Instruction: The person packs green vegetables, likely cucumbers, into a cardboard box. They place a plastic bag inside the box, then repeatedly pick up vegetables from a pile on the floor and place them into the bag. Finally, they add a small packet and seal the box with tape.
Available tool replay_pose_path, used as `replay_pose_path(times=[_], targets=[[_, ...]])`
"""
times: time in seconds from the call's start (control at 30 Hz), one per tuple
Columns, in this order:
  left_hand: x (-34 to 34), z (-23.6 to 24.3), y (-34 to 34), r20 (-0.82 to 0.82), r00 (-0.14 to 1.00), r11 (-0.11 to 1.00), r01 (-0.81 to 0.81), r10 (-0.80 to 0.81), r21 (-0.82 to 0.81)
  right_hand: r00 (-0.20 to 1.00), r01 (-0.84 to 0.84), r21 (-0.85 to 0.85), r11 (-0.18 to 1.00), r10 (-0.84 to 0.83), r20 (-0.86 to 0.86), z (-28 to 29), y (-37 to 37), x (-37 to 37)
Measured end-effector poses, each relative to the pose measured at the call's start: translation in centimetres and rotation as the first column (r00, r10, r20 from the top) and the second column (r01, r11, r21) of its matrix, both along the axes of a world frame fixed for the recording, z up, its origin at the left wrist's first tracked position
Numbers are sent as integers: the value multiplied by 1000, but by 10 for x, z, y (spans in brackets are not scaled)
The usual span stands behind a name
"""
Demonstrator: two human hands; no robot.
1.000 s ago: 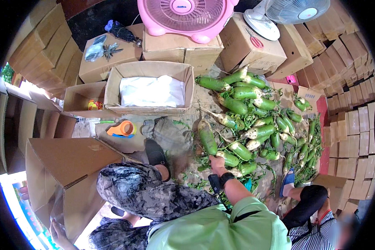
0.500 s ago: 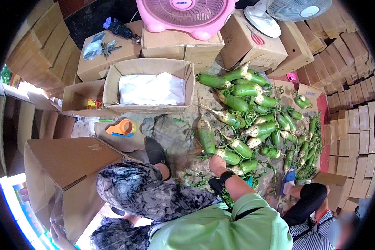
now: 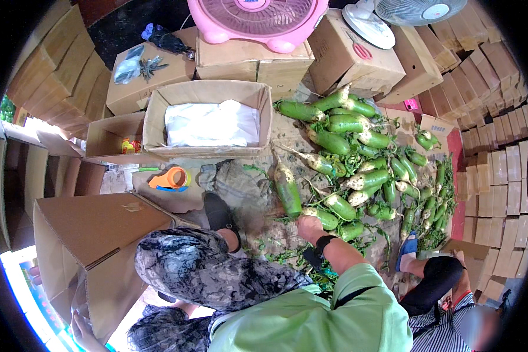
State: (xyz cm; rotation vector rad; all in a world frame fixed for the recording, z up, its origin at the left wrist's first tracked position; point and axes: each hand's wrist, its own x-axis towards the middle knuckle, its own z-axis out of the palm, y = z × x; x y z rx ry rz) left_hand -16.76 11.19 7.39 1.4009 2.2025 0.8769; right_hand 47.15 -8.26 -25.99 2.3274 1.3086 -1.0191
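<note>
My right hand (image 3: 309,227) is closed at the near end of a green radish (image 3: 325,219), its fingers curled down and partly hidden. A black band with a small black box is strapped to that wrist. Just beyond the hand lies a long green radish (image 3: 287,190) with a pale root tip pointing away. A spread of several more green radishes (image 3: 366,179), soil and leaves still on them, covers the floor to the right. My left hand is out of view.
An open carton (image 3: 208,151) lined with white sheeting stands beyond the radishes, near an orange tape dispenser (image 3: 169,178). Another carton (image 3: 94,229) is at left, with someone's fingers at its edge. A person (image 3: 443,281) sits at right beside stacked boxes (image 3: 504,193). A pink fan (image 3: 258,23) stands behind.
My right hand has shifted slightly forward and covers more of the radish's near end. The view has moved a little. The person at right has changed the position of their head and arm.
</note>
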Motion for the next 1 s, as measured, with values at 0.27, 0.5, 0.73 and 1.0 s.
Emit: replay_pose_path(times=[0.27, 0.5, 0.73, 1.0], targets=[[10, -1, 3, 54, 997, 998, -56, 57, -30, 930, -310, 178, 934, 336, -147, 16, 8, 12], [21, 11, -7, 40, 999, 1000, -9, 10, -29, 927, -280, 129, 951, 303, -220, 11, 10, -17], [3, 1, 1, 118, 992, 999, -48, 48, 1, 802, -542, 92, 835, 547, -240, 11, -6, -7], [27, 11, -4, 43, 999, 999, -24, 25, -37, 584, -766, 106, 634, 755, -300, -4, 26, -43]])
